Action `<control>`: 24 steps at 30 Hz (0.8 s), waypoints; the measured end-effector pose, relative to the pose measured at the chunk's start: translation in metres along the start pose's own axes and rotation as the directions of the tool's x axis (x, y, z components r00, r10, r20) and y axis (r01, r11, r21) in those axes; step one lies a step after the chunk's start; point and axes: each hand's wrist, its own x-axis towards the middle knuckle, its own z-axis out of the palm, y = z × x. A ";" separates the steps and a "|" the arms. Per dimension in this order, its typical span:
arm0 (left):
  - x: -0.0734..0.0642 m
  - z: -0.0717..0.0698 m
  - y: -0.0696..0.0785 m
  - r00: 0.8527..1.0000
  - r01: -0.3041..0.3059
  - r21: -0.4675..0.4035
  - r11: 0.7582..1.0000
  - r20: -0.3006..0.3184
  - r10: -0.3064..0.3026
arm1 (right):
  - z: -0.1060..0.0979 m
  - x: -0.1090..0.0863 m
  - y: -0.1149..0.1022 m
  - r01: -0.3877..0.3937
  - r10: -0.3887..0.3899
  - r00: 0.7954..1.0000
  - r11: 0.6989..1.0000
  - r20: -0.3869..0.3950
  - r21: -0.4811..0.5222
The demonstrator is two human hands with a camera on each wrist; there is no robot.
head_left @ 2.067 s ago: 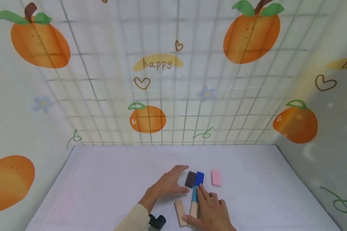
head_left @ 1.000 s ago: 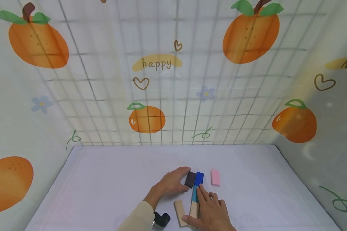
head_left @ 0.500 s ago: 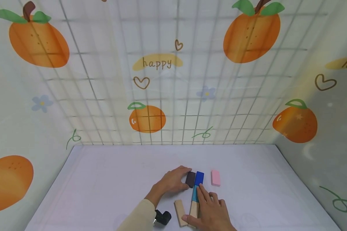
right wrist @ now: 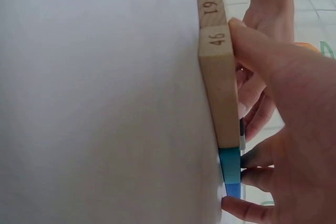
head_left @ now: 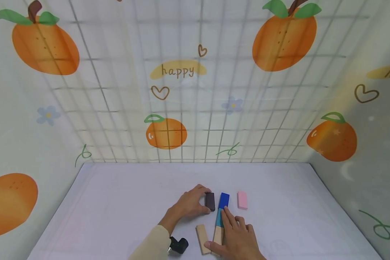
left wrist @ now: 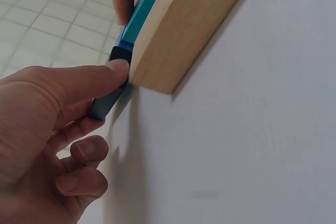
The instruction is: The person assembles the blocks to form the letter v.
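Observation:
My left hand [head_left: 190, 201] pinches a black rectangular block [head_left: 209, 202] between thumb and fingers; the left wrist view shows the thumb on the block's end [left wrist: 107, 100]. To its right runs a line of blocks: blue [head_left: 224, 200] at the far end, a teal block [head_left: 219, 217], then a plain wooden block [head_left: 218, 234]. My right hand [head_left: 241, 238] rests along this line, fingertips at the teal and blue blocks, thumb at the near wooden pieces. A second wooden block [head_left: 201, 238] lies left of the line. Numbers mark the wooden ends in the right wrist view.
A pink block [head_left: 242, 200] lies alone right of the blue one. Everything sits on a white table [head_left: 126, 202]. Behind it hangs a curtain [head_left: 169, 104] printed with oranges. A black device [head_left: 178, 245] shows by the left sleeve [head_left: 151, 243].
The left hand has closed in on the black block and taken hold of it. The block has shifted left and straightened, leaving a gap beside the blue one. The right hand stays put.

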 end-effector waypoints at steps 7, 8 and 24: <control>-0.007 -0.003 -0.008 1.000 -0.004 0.000 1.000 -0.028 0.004 | 0.002 0.001 0.002 0.016 -0.016 1.000 1.000 -0.014 -0.005; -0.008 -0.004 -0.009 1.000 -0.003 0.002 1.000 -0.031 0.003 | 0.003 0.001 0.002 0.018 -0.018 1.000 1.000 -0.016 -0.005; -0.020 -0.002 -0.021 0.996 0.030 -0.056 0.998 -0.084 -0.035 | 0.003 0.000 0.002 0.016 -0.016 1.000 1.000 -0.024 -0.011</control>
